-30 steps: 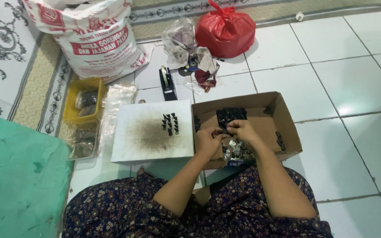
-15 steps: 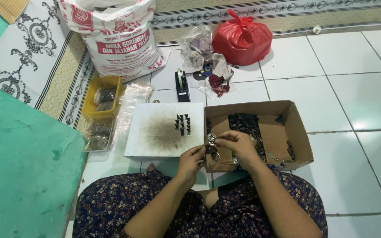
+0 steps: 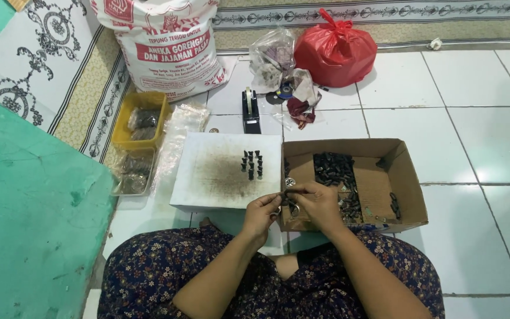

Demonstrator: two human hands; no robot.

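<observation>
My left hand (image 3: 262, 211) and my right hand (image 3: 318, 202) meet over the near left corner of an open cardboard box (image 3: 409, 183), pinching a small dark part (image 3: 287, 194) between their fingertips. A heap of small black parts (image 3: 333, 168) lies inside the box. To the left lies a stained white board (image 3: 208, 171) with a little cluster of upright black pieces (image 3: 252, 164) on it. My lap in a dark flowered dress (image 3: 166, 272) fills the bottom of the view.
A big printed sack (image 3: 166, 44) stands at the back, with a red plastic bag (image 3: 334, 50) and a clear bag (image 3: 273, 56) to its right. A tape dispenser (image 3: 250, 111) sits behind the board. A yellow tray (image 3: 140, 121) and a clear tray (image 3: 132, 172) lie left, by a green mat (image 3: 25, 224).
Both hands have come out of the box toward its near left corner and closed together on a small part. The camera view shifted slightly.
</observation>
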